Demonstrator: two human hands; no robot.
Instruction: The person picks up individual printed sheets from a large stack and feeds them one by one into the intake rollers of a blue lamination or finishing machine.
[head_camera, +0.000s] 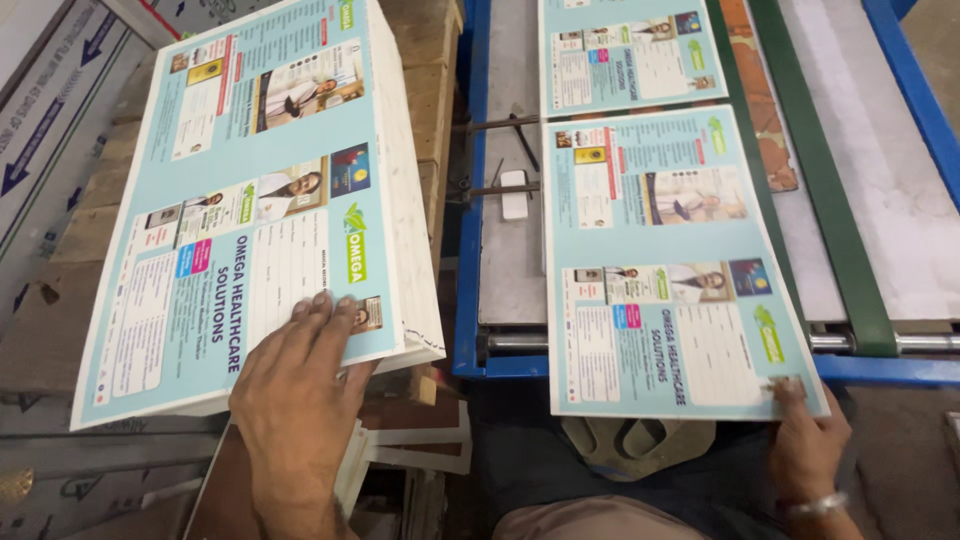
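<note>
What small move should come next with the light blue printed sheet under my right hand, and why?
Probably draw the light blue printed sheet off the blue-framed machine bed toward the thick stack of matching sheets. The right hand pinches its near corner, which overhangs the edge; the left hand rests flat on the stack.

The stack of printed sheets (260, 200) is pale blue with white panels, green logos and small photo blocks. Right of the stack, the single sheet (670, 270) matches it, the machine frame (470, 200) is blue, and the belt (820, 180) is green.

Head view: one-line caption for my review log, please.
Left hand presses a stack of printed sheets; right hand pinches a sheet on the blue-framed machine.
</note>
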